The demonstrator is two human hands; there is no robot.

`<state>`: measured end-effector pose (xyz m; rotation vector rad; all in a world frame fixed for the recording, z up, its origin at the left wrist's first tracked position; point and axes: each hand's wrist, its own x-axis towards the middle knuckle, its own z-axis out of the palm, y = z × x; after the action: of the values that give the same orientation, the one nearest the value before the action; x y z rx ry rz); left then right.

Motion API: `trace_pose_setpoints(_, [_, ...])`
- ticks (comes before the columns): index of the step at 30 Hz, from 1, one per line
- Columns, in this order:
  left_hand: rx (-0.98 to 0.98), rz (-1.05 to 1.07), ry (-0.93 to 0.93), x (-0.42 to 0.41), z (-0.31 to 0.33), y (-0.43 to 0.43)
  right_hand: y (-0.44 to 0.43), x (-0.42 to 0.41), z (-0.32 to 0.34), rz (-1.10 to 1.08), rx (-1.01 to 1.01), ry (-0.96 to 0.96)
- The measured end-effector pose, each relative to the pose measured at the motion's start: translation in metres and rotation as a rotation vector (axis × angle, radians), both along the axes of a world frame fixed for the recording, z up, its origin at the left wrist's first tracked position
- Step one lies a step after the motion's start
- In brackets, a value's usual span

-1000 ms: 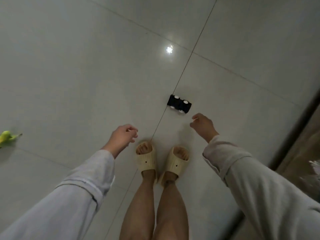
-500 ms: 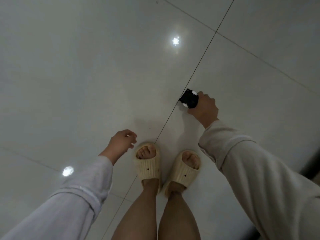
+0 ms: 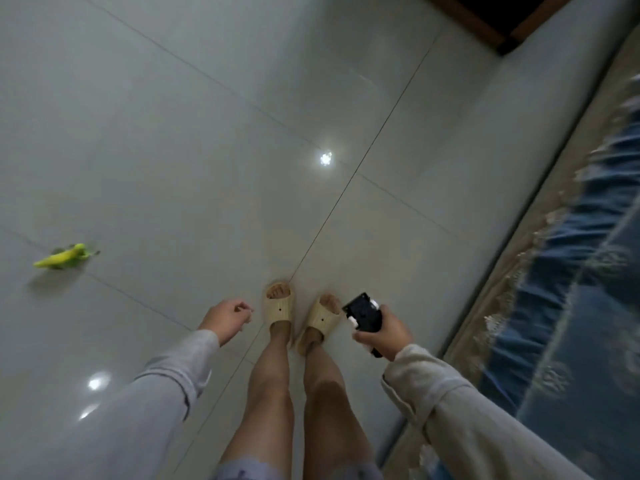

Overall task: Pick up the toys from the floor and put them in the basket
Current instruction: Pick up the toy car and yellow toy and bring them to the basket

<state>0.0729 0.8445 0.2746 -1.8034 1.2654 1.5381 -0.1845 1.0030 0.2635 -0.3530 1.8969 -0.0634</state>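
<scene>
1. Head view, right hand: a black toy car (image 3: 363, 312) with white wheels is gripped in the right hand (image 3: 386, 332), lifted clear of the floor (image 3: 207, 133) and held just beside the right slipper (image 3: 320, 318). This toy is judged to be picked up but not yet put away.

2. Head view, left hand: the left hand (image 3: 227, 318) is seen loosely curled with nothing in it, hanging near the left slipper (image 3: 278, 303).

3. Head view, floor: a green toy (image 3: 65, 257) is seen lying on the tiles near the left edge of the floor, well apart from both hands. It is judged to be still waiting for collection.

4. Head view, surroundings: a blue patterned rug (image 3: 571, 306) is seen along the right edge of the floor. No basket is shown anywhere, so its place and contents cannot be told.

5. Progress: one toy is in hand, at least one is left on the floor, and the carrying and dropping into the basket are still to be done.
</scene>
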Motion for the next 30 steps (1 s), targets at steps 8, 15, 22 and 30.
trace_pose_setpoints(8, [0.025,-0.003,-0.076,0.050,0.119,0.054,0.047,-0.008,0.137,-0.029,0.007,0.078])
trace_pose_setpoints(15, [-0.057,0.196,-0.053,0.075,0.154,0.071,0.049,-0.008,0.168,-0.063,-0.045,0.127])
trace_pose_setpoints(22, [-0.157,0.490,-0.097,0.089,0.167,0.095,0.019,-0.021,0.170,0.151,-0.116,0.059])
trace_pose_setpoints(30, [-0.067,0.781,-0.075,0.080,0.170,0.189,-0.024,-0.047,0.157,0.569,-0.040,0.122])
